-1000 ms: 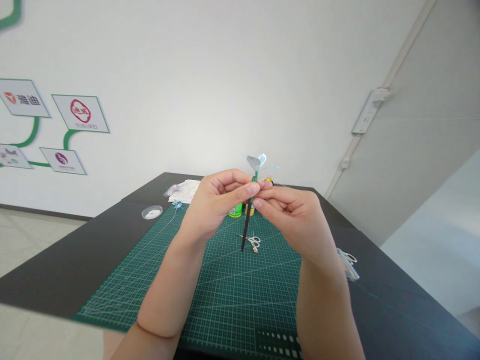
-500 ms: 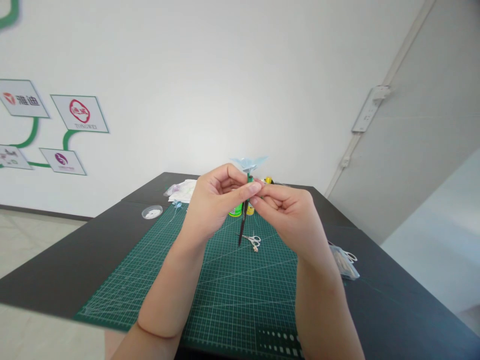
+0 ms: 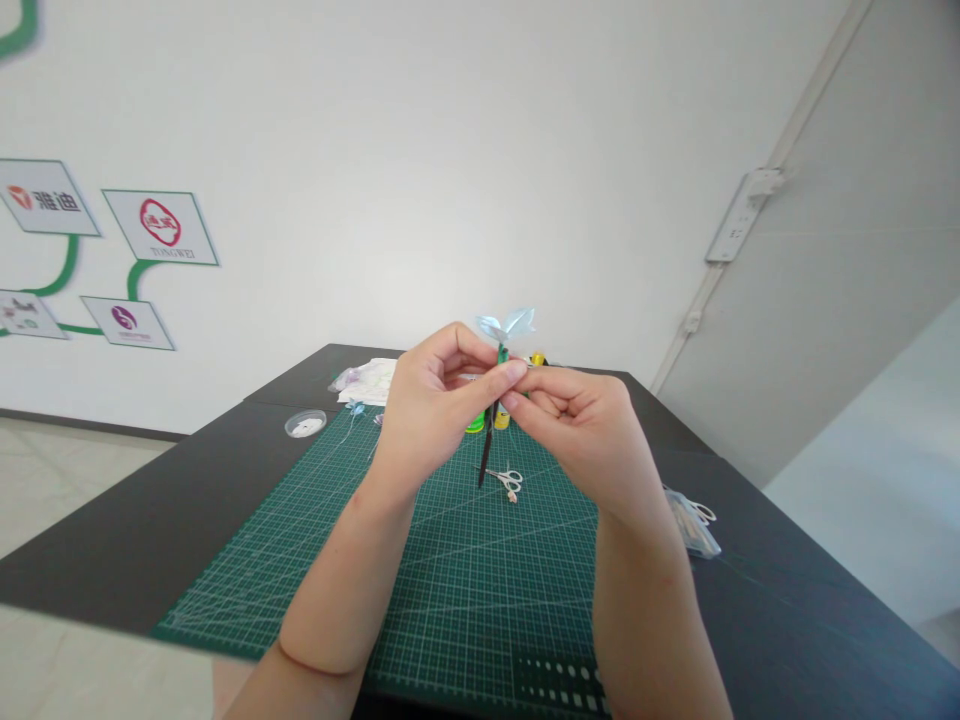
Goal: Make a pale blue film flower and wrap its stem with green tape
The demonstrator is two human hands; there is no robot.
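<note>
flower [image 3: 517,323]: raised above the cutting mat [image 3: 487,590], pale blue petals [image 3: 491,327] uppermost, clear of the fingertips.
dark stem [image 3: 486,455]: slightly tilted below the hands, lower end free in the air.
left hand [image 3: 429,400]: grip closed, pinching the dark stem just under the petals.
right hand [image 3: 585,420]: grip closed beside the dark stem, touching the left hand; what it pinches is too small to tell.
green band [image 3: 502,354]: around the stem's top; uneven pressure might let it loosen or bunch.
petals: a slipping thumb could crease them, being so near.
free end: unsupported, so a hard twist above could swing or bend it.
scissors [image 3: 510,482]: open-handled on the mat; a dropped flower could land there.
</note>
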